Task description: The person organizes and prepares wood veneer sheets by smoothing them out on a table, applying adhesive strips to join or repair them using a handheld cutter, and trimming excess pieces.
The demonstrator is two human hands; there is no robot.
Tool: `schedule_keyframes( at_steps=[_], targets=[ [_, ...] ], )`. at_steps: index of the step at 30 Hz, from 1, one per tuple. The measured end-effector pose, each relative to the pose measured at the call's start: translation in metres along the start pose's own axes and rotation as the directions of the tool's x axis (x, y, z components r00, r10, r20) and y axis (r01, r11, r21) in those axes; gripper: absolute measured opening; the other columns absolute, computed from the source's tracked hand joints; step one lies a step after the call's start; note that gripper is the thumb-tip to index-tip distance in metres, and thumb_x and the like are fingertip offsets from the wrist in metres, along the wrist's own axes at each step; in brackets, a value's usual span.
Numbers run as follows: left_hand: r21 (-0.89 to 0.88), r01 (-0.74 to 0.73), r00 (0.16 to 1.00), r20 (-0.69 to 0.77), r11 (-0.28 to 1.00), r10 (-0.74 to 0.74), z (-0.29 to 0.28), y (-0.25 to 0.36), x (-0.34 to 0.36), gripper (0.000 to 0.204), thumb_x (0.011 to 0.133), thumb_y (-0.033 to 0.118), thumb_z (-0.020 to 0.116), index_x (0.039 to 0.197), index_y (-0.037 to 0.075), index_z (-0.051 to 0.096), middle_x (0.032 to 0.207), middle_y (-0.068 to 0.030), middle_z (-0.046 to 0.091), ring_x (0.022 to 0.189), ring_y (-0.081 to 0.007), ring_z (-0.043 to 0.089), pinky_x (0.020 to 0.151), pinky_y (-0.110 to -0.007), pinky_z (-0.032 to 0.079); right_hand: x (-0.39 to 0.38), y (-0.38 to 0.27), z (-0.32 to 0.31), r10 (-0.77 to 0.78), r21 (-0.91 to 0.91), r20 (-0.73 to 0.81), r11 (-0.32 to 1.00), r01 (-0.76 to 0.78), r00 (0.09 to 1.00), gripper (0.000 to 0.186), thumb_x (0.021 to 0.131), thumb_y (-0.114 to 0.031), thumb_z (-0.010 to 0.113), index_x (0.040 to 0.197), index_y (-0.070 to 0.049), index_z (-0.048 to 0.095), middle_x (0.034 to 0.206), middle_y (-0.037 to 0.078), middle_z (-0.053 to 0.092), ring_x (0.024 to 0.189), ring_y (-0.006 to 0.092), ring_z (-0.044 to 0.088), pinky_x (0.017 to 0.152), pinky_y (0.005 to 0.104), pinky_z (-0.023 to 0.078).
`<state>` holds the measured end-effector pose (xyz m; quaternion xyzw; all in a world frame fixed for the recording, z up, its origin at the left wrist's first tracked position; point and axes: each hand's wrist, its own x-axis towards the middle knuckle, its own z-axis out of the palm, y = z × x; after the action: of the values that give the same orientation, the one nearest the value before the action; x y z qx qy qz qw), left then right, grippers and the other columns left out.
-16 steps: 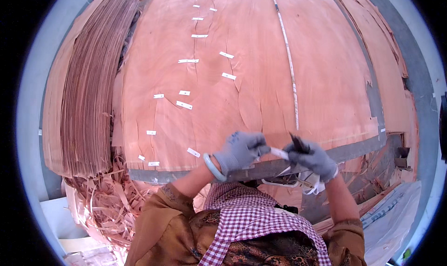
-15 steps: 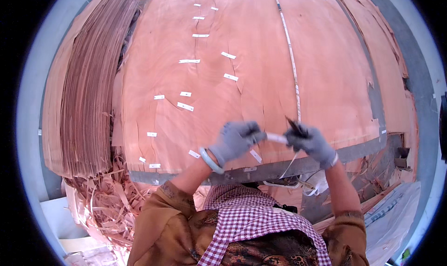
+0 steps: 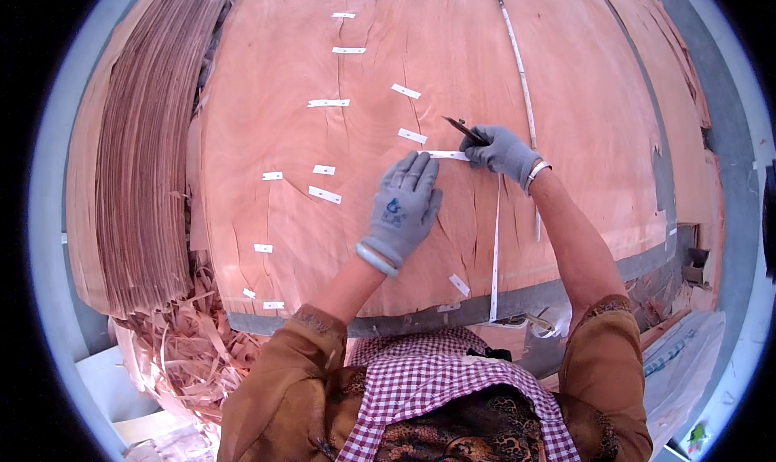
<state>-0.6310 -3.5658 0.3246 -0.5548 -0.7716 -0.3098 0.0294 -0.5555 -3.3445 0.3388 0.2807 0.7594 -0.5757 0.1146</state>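
Note:
My left hand (image 3: 402, 207), in a grey glove, lies flat on a large reddish wood veneer sheet (image 3: 356, 244), fingers stretched out. Its fingertips press near the left end of a short white tape strip (image 3: 446, 155). At the strip's other end is my gloved right hand (image 3: 503, 153), closed around a slim dark pointed tool (image 3: 465, 130) whose tip points up and left. I cannot make out its exact kind. A long white tape (image 3: 496, 252) runs from below the right hand to the near edge. Small white tape pieces (image 3: 325, 194) lie across cracks in the sheet.
A tall stack of veneer sheets (image 3: 149, 155) stands at the left, with torn veneer scraps (image 3: 202, 345) below it. A long, thin white stick (image 3: 524, 82) lies lengthwise on the sheet, right of centre. More veneer (image 3: 675, 122) lies along the right side.
Both hands have moved away from my body, farther over the sheet. The strip stretched between them now lies against the veneer, and my left hand has flattened from a pinch.

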Motion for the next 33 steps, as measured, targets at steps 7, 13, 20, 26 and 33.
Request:
schedule_keyframes(
  at_steps=[7, 13, 20, 26, 33],
  targets=[
    [0.182, -0.028, 0.985, 0.174, 0.983, -0.004, 0.020, -0.001, 0.011, 0.053, 0.087, 0.035, 0.053, 0.125, -0.001, 0.050, 0.123, -0.0200, 0.054, 0.116, -0.0331, 0.049, 0.100, -0.043, 0.034, 0.000, 0.000, 0.005, -0.019, -0.195, -0.115, 0.981, -0.003, 0.993, 0.010, 0.077, -0.010, 0.059, 0.086, -0.004, 0.061, 0.075, 0.011, 0.063, 0.070, 0.0205, 0.060, 0.064, 0.0324, 0.046],
    [0.265, -0.046, 0.949, 0.313, 0.963, -0.041, 0.023, 0.006, 0.027, 0.052, 0.084, 0.040, 0.054, 0.129, 0.013, 0.051, 0.105, -0.0099, 0.057, 0.101, -0.0268, 0.051, 0.085, -0.041, 0.037, -0.014, -0.002, 0.007, -0.078, -0.501, -0.243, 0.864, -0.056, 0.967, 0.014, 0.080, -0.013, 0.061, 0.088, -0.002, 0.059, 0.078, 0.016, 0.064, 0.075, 0.0270, 0.064, 0.065, 0.0366, 0.048],
    [0.293, -0.063, 0.960, 0.278, 0.954, -0.022, 0.023, 0.005, 0.024, 0.055, 0.081, 0.037, 0.059, 0.131, 0.019, 0.048, 0.100, -0.0069, 0.054, 0.097, -0.0245, 0.050, 0.082, -0.041, 0.037, -0.073, 0.002, 0.024, 0.062, 0.325, -0.097, 0.945, -0.027, 0.993, 0.016, 0.085, -0.016, 0.063, 0.083, -0.001, 0.058, 0.066, 0.008, 0.061, 0.053, 0.0117, 0.057, 0.046, 0.0250, 0.044],
    [0.178, -0.004, 0.975, 0.218, 0.984, -0.036, 0.022, 0.001, 0.023, 0.050, 0.080, 0.030, 0.058, 0.128, 0.014, 0.052, 0.115, -0.0100, 0.055, 0.104, -0.0285, 0.051, 0.087, -0.042, 0.039, -0.083, 0.035, 0.035, 0.193, 0.396, -0.067, 0.906, -0.151, 0.979, 0.017, 0.085, -0.017, 0.063, 0.084, -0.001, 0.059, 0.067, 0.009, 0.062, 0.052, 0.0126, 0.056, 0.047, 0.0253, 0.044],
    [0.090, -0.214, 0.973, 0.109, 0.973, 0.204, 0.039, 0.036, -0.012, 0.048, 0.079, 0.020, 0.060, 0.125, 0.008, 0.053, 0.120, -0.0112, 0.056, 0.106, -0.0275, 0.054, 0.090, -0.042, 0.041, -0.076, 0.050, 0.036, 0.204, 0.231, -0.140, 0.958, -0.169, 0.969, 0.017, 0.085, -0.016, 0.061, 0.080, 0.001, 0.058, 0.064, 0.008, 0.060, 0.053, 0.0152, 0.058, 0.050, 0.0297, 0.046]
  ],
)
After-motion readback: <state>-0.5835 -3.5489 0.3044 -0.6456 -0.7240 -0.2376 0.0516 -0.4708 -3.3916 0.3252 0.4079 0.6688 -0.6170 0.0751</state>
